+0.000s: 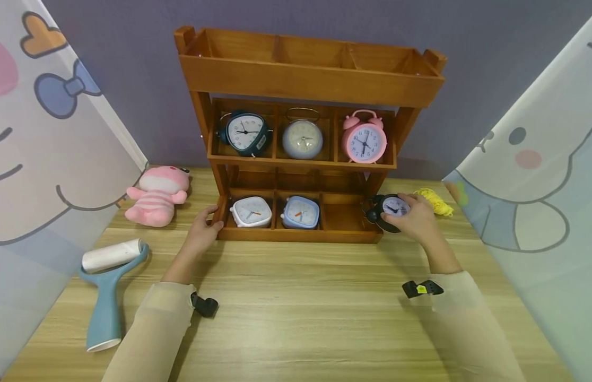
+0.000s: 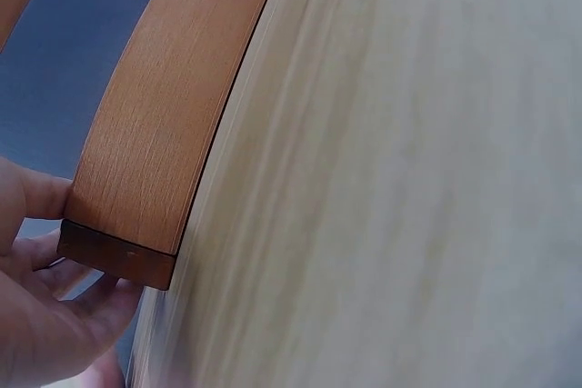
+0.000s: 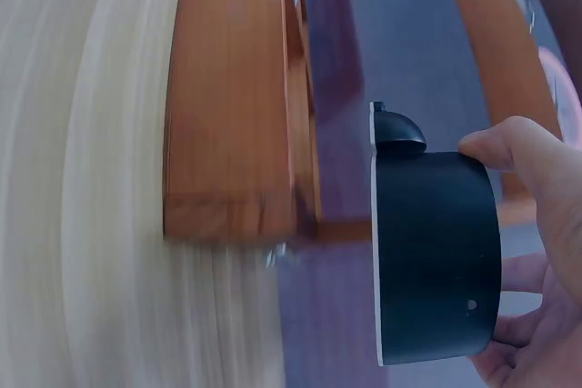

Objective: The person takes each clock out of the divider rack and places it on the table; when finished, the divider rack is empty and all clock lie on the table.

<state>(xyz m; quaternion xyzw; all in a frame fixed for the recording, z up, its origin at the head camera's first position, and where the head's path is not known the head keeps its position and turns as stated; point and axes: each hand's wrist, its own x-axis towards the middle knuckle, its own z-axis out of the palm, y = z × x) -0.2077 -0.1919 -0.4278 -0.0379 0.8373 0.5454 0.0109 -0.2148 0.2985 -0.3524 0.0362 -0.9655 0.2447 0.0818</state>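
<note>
My right hand (image 1: 418, 218) grips a black twin-bell alarm clock (image 1: 389, 212) beside the right end of the wooden rack's bottom tier. In the right wrist view the thumb and fingers of that hand (image 3: 546, 252) pinch the clock's dark body (image 3: 435, 256), off the rack's corner. At the bottom tier's left end, my left hand (image 1: 200, 232) holds the rack (image 1: 296, 235); the left wrist view shows the thumb and fingers of this hand (image 2: 55, 306) around its end (image 2: 173, 115). A white clock (image 1: 251, 212) and a blue clock (image 1: 301, 213) occupy the left and middle bottom compartments.
The middle tier bears a dark teal clock (image 1: 245, 132), a round grey clock (image 1: 303, 139) and a pink clock (image 1: 365, 139). A pink plush toy (image 1: 157, 197) and a lint roller (image 1: 105, 297) lie at the left, yellow yarn (image 1: 435, 201) at the right.
</note>
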